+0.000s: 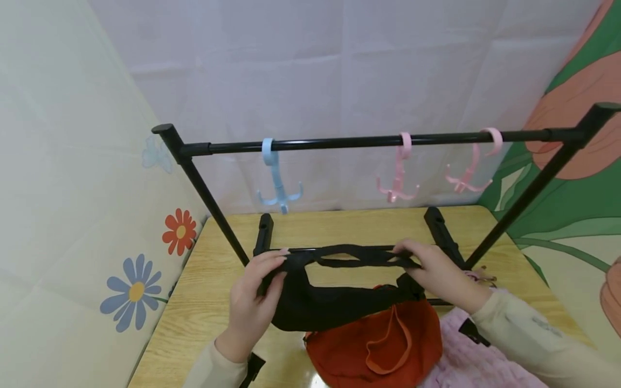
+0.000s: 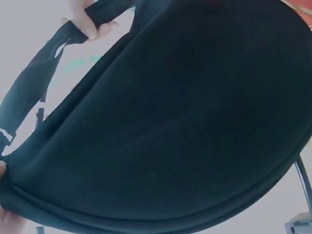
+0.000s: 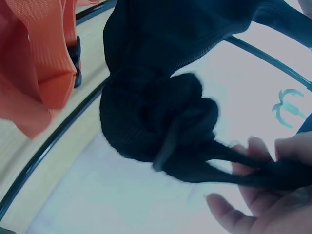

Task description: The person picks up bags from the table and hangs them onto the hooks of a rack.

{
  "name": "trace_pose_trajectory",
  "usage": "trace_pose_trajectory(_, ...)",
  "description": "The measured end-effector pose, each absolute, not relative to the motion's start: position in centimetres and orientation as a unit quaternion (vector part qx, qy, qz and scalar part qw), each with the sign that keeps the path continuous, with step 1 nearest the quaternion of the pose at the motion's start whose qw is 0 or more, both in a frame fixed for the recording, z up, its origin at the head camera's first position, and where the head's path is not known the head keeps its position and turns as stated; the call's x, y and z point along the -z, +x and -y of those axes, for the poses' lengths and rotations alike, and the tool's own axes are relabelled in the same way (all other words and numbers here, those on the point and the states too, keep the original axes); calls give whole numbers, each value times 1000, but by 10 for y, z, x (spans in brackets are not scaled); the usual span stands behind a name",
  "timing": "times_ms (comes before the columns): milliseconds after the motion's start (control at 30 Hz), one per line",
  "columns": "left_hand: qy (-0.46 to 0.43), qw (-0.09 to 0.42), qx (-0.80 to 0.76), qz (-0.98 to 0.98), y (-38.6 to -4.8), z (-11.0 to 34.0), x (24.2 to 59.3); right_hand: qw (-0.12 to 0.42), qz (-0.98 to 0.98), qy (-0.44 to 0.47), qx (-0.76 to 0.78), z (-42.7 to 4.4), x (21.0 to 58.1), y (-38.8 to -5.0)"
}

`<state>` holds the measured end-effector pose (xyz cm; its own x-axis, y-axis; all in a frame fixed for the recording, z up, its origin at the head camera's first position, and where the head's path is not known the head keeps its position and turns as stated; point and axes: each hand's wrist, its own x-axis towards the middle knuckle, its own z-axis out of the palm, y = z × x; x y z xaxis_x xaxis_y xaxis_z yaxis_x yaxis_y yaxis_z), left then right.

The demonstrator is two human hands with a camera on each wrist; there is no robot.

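Note:
A crescent-shaped black cloth bag (image 1: 330, 307) is held up by both hands, its strap (image 1: 359, 256) running across the top. At the bag's left end, where the strap joins, my left hand (image 1: 254, 302) grips the cloth between thumb and fingers. My right hand (image 1: 434, 269) pinches the strap near its right end, as the right wrist view also shows, with fingers (image 3: 258, 151) behind the black band. Most of the left wrist view is filled by the bag's smooth side (image 2: 170, 122). Just below and nearer lies an orange-red bag (image 1: 359, 350) with a loose strap loop.
Beyond the hands stands a black rack, its top bar (image 1: 335, 143) carrying a blue hook (image 1: 278, 183) and two pink hooks, the nearer-middle one (image 1: 398, 175) and the right one (image 1: 470, 170). Pink fluffy cloth (image 1: 466, 345) lies at right on the wooden table (image 1: 184, 323).

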<state>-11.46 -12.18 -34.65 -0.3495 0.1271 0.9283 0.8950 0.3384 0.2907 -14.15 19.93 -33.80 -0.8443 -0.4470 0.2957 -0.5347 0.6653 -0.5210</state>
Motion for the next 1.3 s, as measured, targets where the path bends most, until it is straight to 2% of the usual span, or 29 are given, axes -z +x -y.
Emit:
trace_pose_trajectory(167,-343,446,412,717,-120,124,347,89,897,299,-314,-208,331,-144)
trace_pose_trajectory(600,-287,427,417,750,-126,129,347,161,830,419,-331,-225,333,-153)
trace_pose_trajectory(900,-283,426,421,749,-129,132,350,204,793,437,-373,-226,329,-157)
trace_pose_trajectory(1133,-289,422,416,752,-128,135,355,216,766,452,-402,-228,332,-160)
trace_pose_trajectory(1300,-300,404,425,752,-128,134,354,303,751,431,-400,-227,336,-161)
